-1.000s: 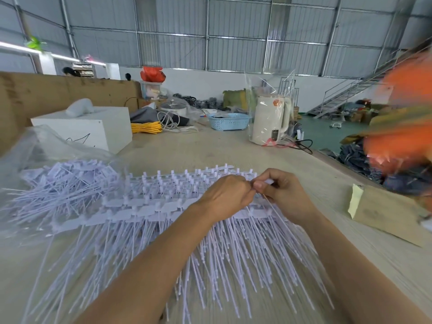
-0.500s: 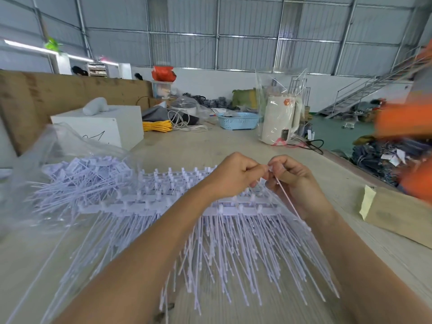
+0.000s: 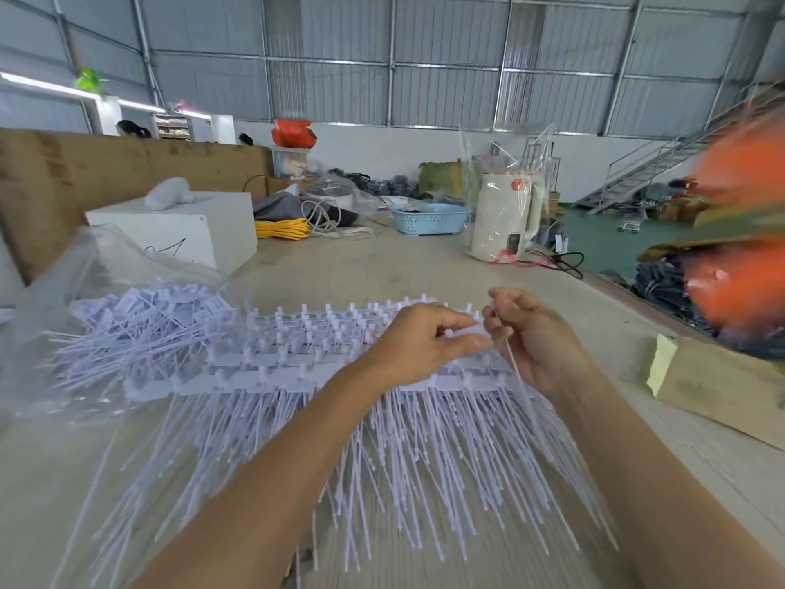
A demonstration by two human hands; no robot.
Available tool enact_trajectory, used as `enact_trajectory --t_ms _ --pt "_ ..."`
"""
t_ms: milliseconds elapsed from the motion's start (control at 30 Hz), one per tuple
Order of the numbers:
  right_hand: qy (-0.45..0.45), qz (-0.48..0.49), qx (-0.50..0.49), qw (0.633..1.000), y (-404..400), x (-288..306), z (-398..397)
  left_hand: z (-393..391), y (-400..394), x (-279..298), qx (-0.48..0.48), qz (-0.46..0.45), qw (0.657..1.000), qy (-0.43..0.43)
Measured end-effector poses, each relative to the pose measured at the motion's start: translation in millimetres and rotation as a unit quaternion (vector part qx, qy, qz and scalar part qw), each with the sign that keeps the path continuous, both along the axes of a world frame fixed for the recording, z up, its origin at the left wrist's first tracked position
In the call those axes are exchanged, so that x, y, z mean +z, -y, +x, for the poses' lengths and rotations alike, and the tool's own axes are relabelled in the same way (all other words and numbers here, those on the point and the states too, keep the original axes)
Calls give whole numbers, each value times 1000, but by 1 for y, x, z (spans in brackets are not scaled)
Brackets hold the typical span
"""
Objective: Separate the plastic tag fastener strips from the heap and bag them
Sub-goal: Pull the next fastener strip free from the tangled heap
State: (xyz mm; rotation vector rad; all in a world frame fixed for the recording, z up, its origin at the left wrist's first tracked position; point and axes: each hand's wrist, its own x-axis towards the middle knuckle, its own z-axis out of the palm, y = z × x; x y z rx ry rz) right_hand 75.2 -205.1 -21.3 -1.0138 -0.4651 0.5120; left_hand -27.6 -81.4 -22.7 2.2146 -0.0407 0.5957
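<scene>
Progress of the sorting task, seen from the head camera. Both hands worked at the far right end of the heap of white plastic tag fastener strips (image 3: 323, 376), which lay fanned across the pale wooden counter (image 3: 382, 265) with its connecting bars just beneath the fingers and its long thin stems spread toward the person. The left hand (image 3: 418, 344) had its fingers curled, the thumb and forefinger pinching a small white head piece at the heap's upper edge. The right hand (image 3: 537, 340), just beside it and nearly touching at the fingertips, pinched a single white fastener strip (image 3: 516, 367) whose stem ran down across the palm; whether this strip was already free of its neighbours could not be told. Well to the left of both hands, a clear plastic bag (image 3: 85, 291) lay open on the counter and held a loose mass of bagged white fasteners (image 3: 140, 320), so part of the work appeared to be done. Several stacked rows remained in the heap under and to the left of the fingers, which suggested that the larger share was left to separate and bag. Beyond the fingers stood a white box (image 3: 187, 231), a blue plastic basket (image 3: 429, 218) and a cream kettle wrapped in plastic film (image 3: 503, 218); a brown paper envelope (image 3: 722, 388) lay to the right.
</scene>
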Motion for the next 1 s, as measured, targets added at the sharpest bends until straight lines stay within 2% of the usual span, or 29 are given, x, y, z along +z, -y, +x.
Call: enact_trajectory --t_ms 133,333,467,600,733,800,1000 --pt "67 -94 -8 993 -4 -2 -10 -8 -3 1 -4 59 997 -46" --pt "154 -168 95 969 -4 -1 -27 -4 -5 1 35 93 995 22" --pt "198 -167 84 962 -5 -7 -26 -3 -6 1 48 108 992 38" --pt "185 -129 93 970 -5 -9 -23 -5 -5 4 81 131 987 50" --pt "191 -121 10 974 -7 -12 -16 -13 -11 10 139 216 966 -33" --pt "196 -116 -5 974 -8 -13 -14 -15 -15 10 138 236 959 -72" --pt "212 -121 11 970 -10 -13 -18 -12 -14 5 156 278 947 -24"
